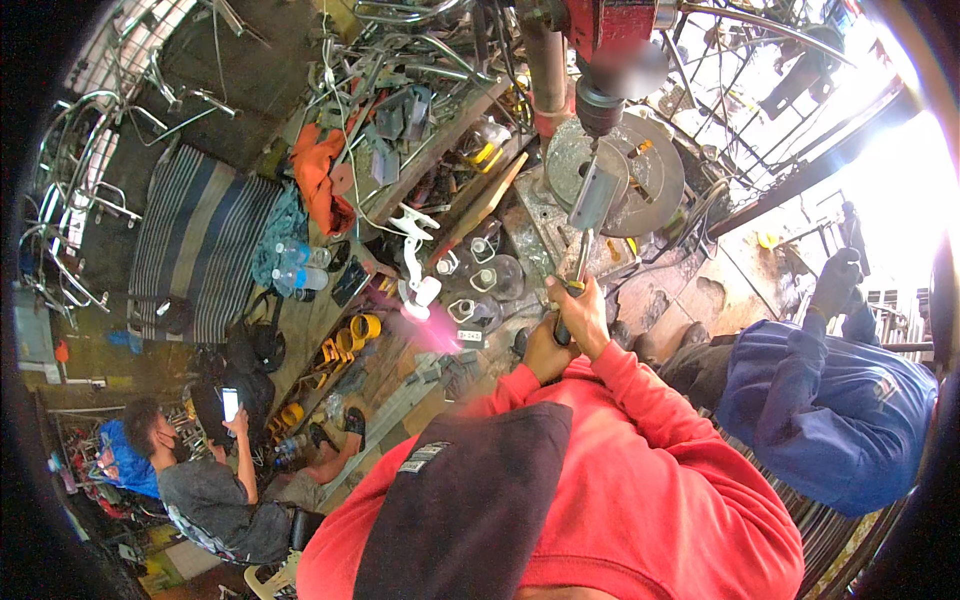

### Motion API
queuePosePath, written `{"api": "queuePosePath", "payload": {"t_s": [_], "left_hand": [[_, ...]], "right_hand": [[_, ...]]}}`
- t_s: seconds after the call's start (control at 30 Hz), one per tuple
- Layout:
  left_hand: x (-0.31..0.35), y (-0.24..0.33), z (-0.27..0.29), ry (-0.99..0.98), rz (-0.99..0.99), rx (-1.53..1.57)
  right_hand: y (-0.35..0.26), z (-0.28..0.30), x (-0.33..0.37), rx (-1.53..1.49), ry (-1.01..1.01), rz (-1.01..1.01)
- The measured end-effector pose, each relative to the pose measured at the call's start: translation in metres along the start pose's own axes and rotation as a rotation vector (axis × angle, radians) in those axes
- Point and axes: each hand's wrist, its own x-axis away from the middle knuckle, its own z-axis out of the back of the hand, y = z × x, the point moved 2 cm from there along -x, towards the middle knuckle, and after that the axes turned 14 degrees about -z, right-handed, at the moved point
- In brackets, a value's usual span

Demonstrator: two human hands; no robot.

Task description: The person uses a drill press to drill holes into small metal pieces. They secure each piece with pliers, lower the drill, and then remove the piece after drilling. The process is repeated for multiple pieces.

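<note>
Both my hands are closed around the handles of long metal pliers (pixel 581 262), which have dark and yellow grips. My right hand (pixel 584 316) wraps the upper part of the handles, and my left hand (pixel 548 352) sits just below it, near the dark handle end. The jaws pinch a grey metal piece (pixel 594 198) with a flat face, lying over the round slotted table (pixel 655 195) of a drill press. Right above that piece is the drill bit (pixel 594 147), held in a dark chuck (pixel 599 110). Whether bit and metal touch is hard to tell.
The red drill press head (pixel 600 30) and its column (pixel 545 65) stand ahead. Clear plastic jugs (pixel 490 278), a white lamp (pixel 420 285) and metal scrap crowd the left. A person in blue (pixel 835 410) is at right; another, with a phone (pixel 231 404), sits lower left.
</note>
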Motion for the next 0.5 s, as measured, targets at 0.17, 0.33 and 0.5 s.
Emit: {"api": "queuePosePath", "payload": {"t_s": [0.17,0.33,0.5], "left_hand": [[-0.006,-0.001,-0.004,0.063,0.052,0.073],[-0.010,-0.003,-0.003,0.016,0.030,-0.144],[-0.011,-0.009,-0.004,0.022,0.061,-0.142]], "right_hand": [[-0.007,0.008,0.001,-0.069,-0.148,0.067],[-0.012,0.016,0.001,0.028,-0.210,0.106],[-0.016,0.027,-0.006,0.217,-0.277,0.097]]}}
